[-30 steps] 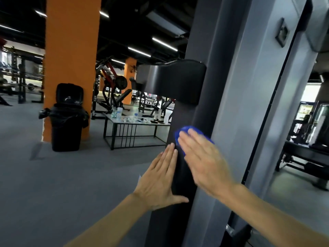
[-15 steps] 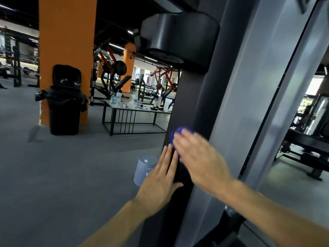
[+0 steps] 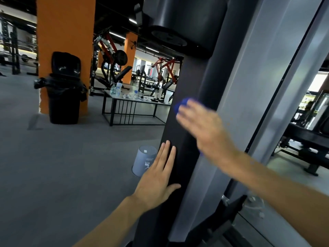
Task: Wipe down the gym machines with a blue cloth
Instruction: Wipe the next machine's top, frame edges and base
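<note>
I am pressing my right hand [image 3: 204, 127] flat, fingers extended and blurred, over the blue cloth [image 3: 181, 104], which is lying against the dark front face of the gym machine's upright column [image 3: 192, 86]; only a rounded bit of the cloth is showing past my fingertips, near the column's left edge. My left hand [image 3: 156, 177] is resting lower on the same column, fingers straight and together, palm against its left edge and thumb spread across the dark face, grasping nothing. The two hands are apart, the right one above the left. A black padded roller [image 3: 187, 20] is jutting out from the column near the top of the view. To the column's right, a pale grey frame post [image 3: 258, 86] is running up alongside it.

On the grey floor [image 3: 62, 166], just left of my left hand, a small grey bin [image 3: 143, 161] is standing. Farther back, a black trash bin [image 3: 64, 97] with its lid raised is standing against an orange pillar [image 3: 65, 32]. A low black-framed table [image 3: 131, 107] carrying bottles and small items is sitting between that pillar and the column, with red-and-black weight machines [image 3: 114, 59] behind it.
</note>
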The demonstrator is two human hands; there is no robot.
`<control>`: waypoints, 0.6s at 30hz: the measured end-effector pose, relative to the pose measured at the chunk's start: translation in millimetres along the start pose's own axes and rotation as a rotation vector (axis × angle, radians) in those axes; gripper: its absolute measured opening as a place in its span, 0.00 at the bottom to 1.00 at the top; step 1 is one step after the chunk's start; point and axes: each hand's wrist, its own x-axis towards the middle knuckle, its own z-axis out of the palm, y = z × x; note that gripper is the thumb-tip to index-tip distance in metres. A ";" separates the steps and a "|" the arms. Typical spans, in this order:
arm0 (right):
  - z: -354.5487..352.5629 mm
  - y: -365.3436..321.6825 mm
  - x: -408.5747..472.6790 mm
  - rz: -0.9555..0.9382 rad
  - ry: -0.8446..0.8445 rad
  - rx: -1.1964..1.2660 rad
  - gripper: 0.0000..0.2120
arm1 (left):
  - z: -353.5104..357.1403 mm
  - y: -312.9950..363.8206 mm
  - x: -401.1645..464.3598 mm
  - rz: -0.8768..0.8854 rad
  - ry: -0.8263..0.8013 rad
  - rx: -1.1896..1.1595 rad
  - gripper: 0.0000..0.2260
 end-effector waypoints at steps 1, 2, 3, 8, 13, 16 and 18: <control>3.7 -15.1 -20.2 -0.065 -0.071 0.024 0.22 | 1.4 -1.2 -5.3 0.002 -0.027 0.009 0.59; 2.4 -24.9 -35.4 -0.129 -0.138 0.036 0.21 | 3.8 -2.8 -11.2 0.011 -0.041 0.021 0.61; -0.9 -25.8 -41.2 -0.188 -0.182 0.035 0.22 | 6.9 -5.2 -16.3 0.023 -0.042 0.033 0.62; -17.6 21.6 18.0 -0.038 -0.039 -0.054 0.23 | 19.5 -5.9 -29.7 0.021 -0.019 0.069 0.60; 6.7 -7.3 21.3 0.065 0.022 -0.178 0.22 | 31.4 -6.9 -40.5 0.013 0.026 0.082 0.53; 33.4 -64.9 -25.9 -0.155 -0.241 -0.186 0.22 | 40.2 -9.4 -49.4 -0.015 0.043 0.009 0.51; 35.3 -79.2 -43.1 -0.244 -0.390 -0.205 0.24 | 45.4 -8.2 -55.9 -0.030 0.044 -0.018 0.51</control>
